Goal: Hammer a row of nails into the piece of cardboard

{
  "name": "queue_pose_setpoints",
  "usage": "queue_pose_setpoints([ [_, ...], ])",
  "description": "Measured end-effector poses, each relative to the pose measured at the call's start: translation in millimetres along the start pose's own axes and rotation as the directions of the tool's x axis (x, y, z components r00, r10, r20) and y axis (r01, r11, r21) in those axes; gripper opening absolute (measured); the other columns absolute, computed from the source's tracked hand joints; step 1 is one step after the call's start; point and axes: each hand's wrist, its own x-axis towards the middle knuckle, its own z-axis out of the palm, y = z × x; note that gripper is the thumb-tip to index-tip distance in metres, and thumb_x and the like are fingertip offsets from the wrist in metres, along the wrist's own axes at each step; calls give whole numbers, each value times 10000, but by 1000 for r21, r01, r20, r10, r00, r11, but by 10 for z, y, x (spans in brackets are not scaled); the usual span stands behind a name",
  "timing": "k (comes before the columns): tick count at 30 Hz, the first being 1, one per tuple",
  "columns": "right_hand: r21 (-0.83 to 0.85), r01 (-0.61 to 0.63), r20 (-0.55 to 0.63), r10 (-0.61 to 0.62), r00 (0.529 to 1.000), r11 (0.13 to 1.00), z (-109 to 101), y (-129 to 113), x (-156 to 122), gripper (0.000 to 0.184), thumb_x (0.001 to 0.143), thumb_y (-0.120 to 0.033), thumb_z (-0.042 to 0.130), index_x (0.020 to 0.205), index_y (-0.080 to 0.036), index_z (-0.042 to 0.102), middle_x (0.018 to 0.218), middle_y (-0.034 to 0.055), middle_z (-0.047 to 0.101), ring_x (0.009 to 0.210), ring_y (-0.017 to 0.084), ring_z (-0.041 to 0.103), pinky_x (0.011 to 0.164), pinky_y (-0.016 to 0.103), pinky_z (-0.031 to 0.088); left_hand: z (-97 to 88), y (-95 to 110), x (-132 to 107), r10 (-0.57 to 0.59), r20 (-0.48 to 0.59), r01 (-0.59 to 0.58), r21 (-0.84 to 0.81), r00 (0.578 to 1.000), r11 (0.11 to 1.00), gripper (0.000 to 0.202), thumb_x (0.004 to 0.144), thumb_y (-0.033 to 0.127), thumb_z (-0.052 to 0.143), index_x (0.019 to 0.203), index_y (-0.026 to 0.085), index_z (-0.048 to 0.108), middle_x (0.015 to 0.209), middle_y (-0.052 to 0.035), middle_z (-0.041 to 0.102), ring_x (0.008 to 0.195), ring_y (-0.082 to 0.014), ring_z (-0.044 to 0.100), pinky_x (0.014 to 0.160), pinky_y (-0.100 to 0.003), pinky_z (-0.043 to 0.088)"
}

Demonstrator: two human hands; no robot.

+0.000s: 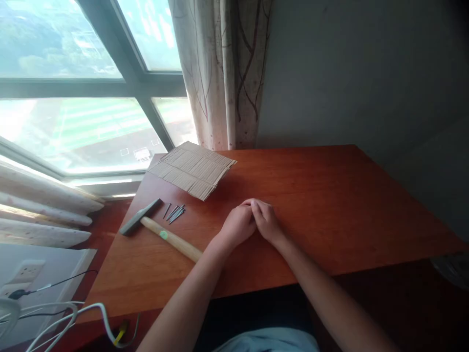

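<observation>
The hammer (153,227) lay on its side on the left part of the wooden table (311,200), its dark head just beside the table's left edge and its pale handle slanting toward the person, the far end hidden behind the left forearm (194,288). Nothing showed as done: the hammer was out of hand, and no nail could be seen standing in any surface, so by the look of it the work was at rest with everything left loose. The head looked dull and worn, one end blocky and the other narrower; the handle was smooth and carried a round green sticker (163,235). Just beyond the handle lay a small bunch of grey nails (176,214), roughly aligned, one a little apart from the others. Farther back, a ribbed sheet of brown cardboard (194,168) lay near the window (98,127), its near corner seemingly lifted above a shadow. To the right of the hammer, the left hand (237,226) and right hand (269,222) were folded against each other over the table, fingers drawn in, with no object visible in them; whether their hidden palms held anything, I could not tell.
</observation>
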Motion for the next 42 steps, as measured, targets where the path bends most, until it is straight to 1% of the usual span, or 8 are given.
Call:
queue_pose_setpoints([
  [8,3,-3,-3,3,1000,1000,6,-3,-9,433,1043,-330,320,964,-209,728,927,68,741,852,194,673,815,311,496,6,-9,-4,17,-13,-17,-7,1000,1000,211,825,137,522,867,134,729,904,-119,756,858,-256,719,682,-275,467],
  [20,-12,-6,11,6,1000,1000,2,-28,-8,438,1043,-333,312,955,-212,723,928,69,739,848,198,668,817,320,490,-7,5,-9,-15,9,15,22,1000,1000,195,800,113,541,844,130,731,889,-120,753,836,-245,709,684,-271,475],
  [29,-17,-3,7,3,1000,1000,-7,-48,-4,439,1044,-342,313,954,-210,722,933,70,741,874,200,672,824,322,496,-10,15,-15,-8,-6,8,-2,1000,1000,198,804,122,543,861,125,732,925,-125,752,868,-254,709,702,-277,488],
  [34,-17,-5,5,5,1000,1000,-2,-24,-10,444,1044,-350,309,967,-213,725,955,68,745,893,202,678,835,324,503,-13,18,-14,-6,1,6,-14,1000,1000,215,805,116,536,886,131,734,965,-115,752,882,-242,710,711,-268,491],
  [42,-14,-13,7,13,1000,1000,-3,-29,-10,455,1044,-371,305,966,-218,726,950,72,747,904,212,681,836,334,510,-30,41,-14,-17,5,17,-13,1000,1000,230,810,119,531,907,132,739,964,-116,755,889,-251,713,708,-276,499],
])
